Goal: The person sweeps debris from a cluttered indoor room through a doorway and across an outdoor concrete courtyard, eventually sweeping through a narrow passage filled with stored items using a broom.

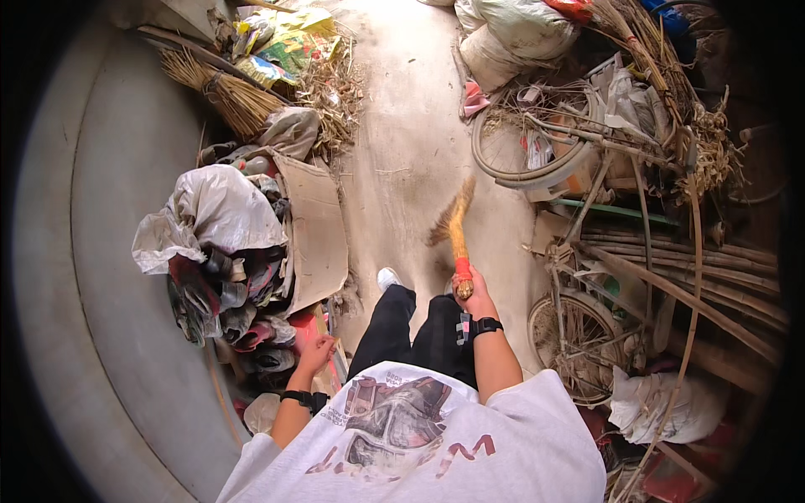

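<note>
My right hand is wrapped round the handle of a short straw hand broom. Red binding shows just above my fingers, and the bent brush end points away over the floor. Dark bristles fan out to its left, apart from the bicycle. Low on the left, my left hand hangs with its fingers curled in and nothing visible in them. Beside that hand are a red flat thing and a heap of worn shoes. Each wrist wears a black band.
A dusty floor strip runs ahead between piles. On the left stand a cardboard sheet, a white sack and a bundled straw broom. Along the right are an old bicycle, long bamboo poles and stuffed sacks.
</note>
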Demonstrator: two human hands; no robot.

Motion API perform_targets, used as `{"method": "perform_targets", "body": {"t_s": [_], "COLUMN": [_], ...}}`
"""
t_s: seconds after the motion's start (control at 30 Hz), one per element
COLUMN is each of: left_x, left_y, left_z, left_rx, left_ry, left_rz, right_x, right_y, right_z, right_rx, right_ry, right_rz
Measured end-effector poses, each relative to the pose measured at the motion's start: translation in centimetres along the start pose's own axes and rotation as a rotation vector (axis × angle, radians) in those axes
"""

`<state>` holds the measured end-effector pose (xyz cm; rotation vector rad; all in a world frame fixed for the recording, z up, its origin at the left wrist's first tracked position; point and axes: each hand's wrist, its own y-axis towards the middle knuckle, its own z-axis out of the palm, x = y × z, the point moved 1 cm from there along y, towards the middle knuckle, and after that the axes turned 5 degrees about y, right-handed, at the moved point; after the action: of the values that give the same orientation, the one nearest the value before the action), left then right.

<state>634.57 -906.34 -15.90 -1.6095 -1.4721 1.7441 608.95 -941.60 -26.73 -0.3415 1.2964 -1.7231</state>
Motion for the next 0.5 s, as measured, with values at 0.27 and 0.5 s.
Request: {"method": "perform_targets", "body": {"t_s": [0.27,0.5], "left_x": [2.6,6.6], "left_y": [-5.4,-15.5], "left_z": [5.8,21.4], "left_rx": [-0.240,-0.431], "left_ry": [-0.131,-0.343], "left_rz": [0.030,-0.360], "right_x": [4.2,0.0], "right_y": [13.4,13.9], "right_z": [4.8,13.6], "right_rx": [-0.112,-0.055], "right_ry": [-0.395,-0.610], "right_rz": [-0.001,0.129]}}
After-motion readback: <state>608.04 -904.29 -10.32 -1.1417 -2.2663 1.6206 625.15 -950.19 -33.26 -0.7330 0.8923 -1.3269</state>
